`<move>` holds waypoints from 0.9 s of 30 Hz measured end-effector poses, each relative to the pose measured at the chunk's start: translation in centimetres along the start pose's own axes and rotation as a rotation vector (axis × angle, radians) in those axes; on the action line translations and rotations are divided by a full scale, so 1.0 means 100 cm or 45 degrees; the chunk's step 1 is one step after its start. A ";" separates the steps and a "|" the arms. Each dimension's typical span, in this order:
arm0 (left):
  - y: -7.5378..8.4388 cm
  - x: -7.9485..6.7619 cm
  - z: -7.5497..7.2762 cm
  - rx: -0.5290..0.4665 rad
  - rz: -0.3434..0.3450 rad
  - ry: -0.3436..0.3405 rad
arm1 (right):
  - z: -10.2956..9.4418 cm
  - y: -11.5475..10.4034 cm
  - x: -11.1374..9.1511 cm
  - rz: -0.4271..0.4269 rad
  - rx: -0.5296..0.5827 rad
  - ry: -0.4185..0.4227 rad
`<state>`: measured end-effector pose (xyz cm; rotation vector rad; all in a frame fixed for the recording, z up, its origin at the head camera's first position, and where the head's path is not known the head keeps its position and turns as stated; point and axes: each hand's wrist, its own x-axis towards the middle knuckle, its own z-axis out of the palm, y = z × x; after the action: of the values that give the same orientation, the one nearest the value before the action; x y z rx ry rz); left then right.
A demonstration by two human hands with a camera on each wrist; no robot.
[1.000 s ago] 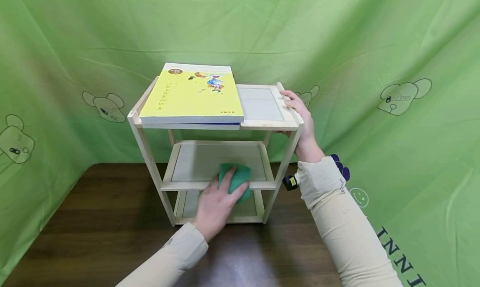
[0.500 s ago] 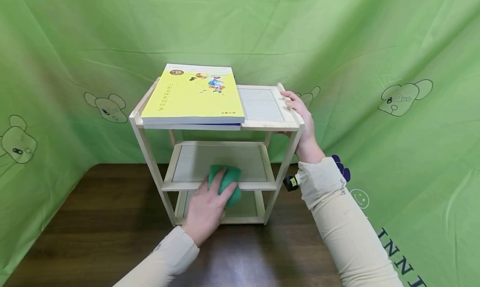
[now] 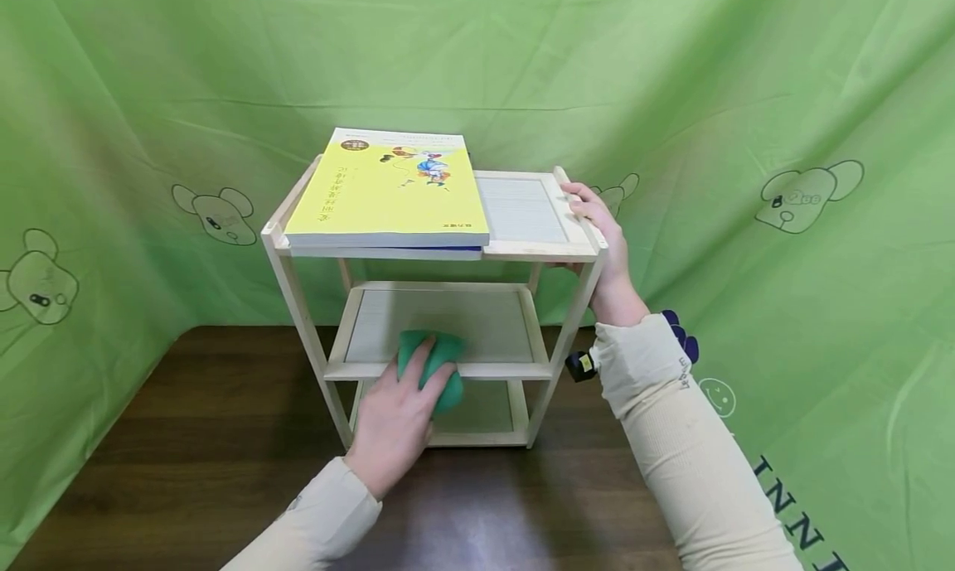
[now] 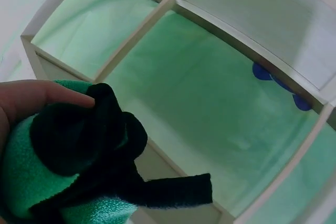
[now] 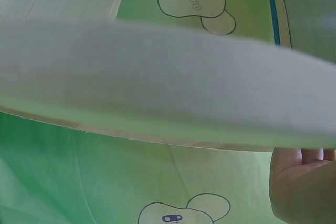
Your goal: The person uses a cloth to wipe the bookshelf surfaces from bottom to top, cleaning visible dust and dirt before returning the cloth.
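My left hand (image 3: 394,426) holds a green cloth (image 3: 444,350) against the front rail of the middle shelf (image 3: 496,370), left of its centre. The cloth is bunched under my fingers and hangs over the rail's front. In the left wrist view, a finger presses on the green cloth (image 4: 21,166), with a dark fabric strip (image 4: 176,190) lying across it. My right hand (image 3: 610,244) grips the right side rail of the wooden rack's top (image 3: 582,223), thumb side hidden behind the post. In the right wrist view, that hand (image 5: 302,182) shows below the wooden side panel (image 5: 157,77).
A thick yellow book (image 3: 388,194) lies on the left of the top shelf atop another with a blue edge. The bottom shelf (image 3: 485,409) is partly hidden by my left hand. Dark wood floor (image 3: 186,438) and a green curtain (image 3: 671,74) surround the rack.
My left hand has slid the green cloth leftward along the middle shelf's front rail. The right hand keeps its grip at the top right.
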<state>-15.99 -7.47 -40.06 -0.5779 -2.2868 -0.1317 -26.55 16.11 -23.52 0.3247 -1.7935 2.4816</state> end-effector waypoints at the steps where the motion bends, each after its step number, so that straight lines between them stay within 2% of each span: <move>1: -0.002 -0.001 -0.001 0.004 -0.006 -0.004 | 0.000 0.000 0.000 0.001 0.004 -0.001; 22: -0.028 -0.019 -0.012 0.015 -0.080 0.014 | -0.001 0.000 0.000 -0.016 0.025 -0.021; 27: -0.034 -0.022 -0.015 0.035 -0.086 0.044 | -0.001 0.000 0.000 -0.018 0.031 -0.020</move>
<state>-15.17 -11.68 -40.33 -0.4812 -2.2715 -0.1417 -26.55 16.17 -23.55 0.3579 -1.7618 2.5001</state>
